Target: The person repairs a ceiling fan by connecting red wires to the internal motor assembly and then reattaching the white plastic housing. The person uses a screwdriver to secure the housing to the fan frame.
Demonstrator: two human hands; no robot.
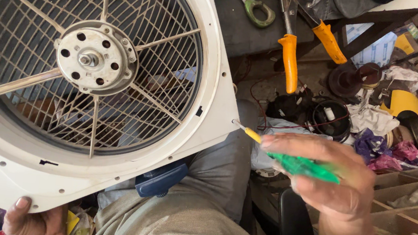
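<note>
Our right hand [338, 183] grips a green-handled screwdriver [296, 161], tip at the round white plastic fan housing [209, 117], three o'clock edge. Our left hand [35, 221] fingers clasp its seven o'clock rim.

Dark bench [238, 28] carries orange-handled pliers [290, 59] — green-handled scissors [257, 10] too.

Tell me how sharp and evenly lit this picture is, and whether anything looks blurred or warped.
Head view: soft, even daylight, no harsh glare; the round white plastic fan housing with its metal grille is crisp, though its rim bows from wide-angle distortion. The right hand and its green-handled screwdriver are slightly motion-blurred. The left hand at the bottom edge sits in shade. The orange-handled pliers look sharp.
</note>
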